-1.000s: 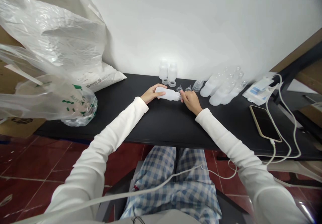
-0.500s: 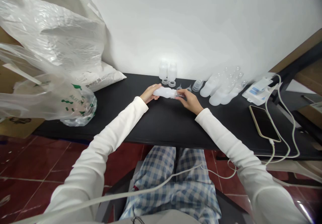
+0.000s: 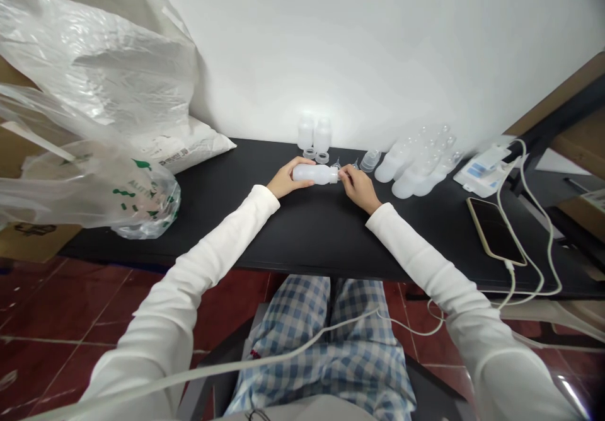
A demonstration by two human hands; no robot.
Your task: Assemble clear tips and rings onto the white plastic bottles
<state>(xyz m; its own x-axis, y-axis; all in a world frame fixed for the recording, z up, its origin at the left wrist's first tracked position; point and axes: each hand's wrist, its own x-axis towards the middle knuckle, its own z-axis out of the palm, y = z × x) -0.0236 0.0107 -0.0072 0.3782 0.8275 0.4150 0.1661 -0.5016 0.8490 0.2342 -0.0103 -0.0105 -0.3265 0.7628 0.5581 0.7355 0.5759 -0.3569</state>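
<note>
My left hand [image 3: 283, 179] is wrapped round a frosted white baby bottle [image 3: 312, 174], held on its side just above the black table. The bottle's neck with a white ring [image 3: 333, 174] points right. At that end my right hand [image 3: 355, 183] pinches the clear nipple tip, mostly hidden by the fingers. Behind the bottle lie loose clear nipples [image 3: 336, 162] and, further right, stacked clear caps [image 3: 370, 160]. Two bottles without tops [image 3: 322, 134] stand by the wall, with two white rings [image 3: 322, 157] in front of them.
Several bottles with clear tops [image 3: 416, 167] lie grouped at the right. Beyond them are a white power strip [image 3: 484, 172], a phone [image 3: 496, 232] and white cables. Large plastic bags [image 3: 142, 188] cover the table's left end. A cable crosses my lap.
My right hand has shifted from gripping round the clear top to a pinch at its tip. The left fingers have changed their hold, and the bottle has moved slightly right.
</note>
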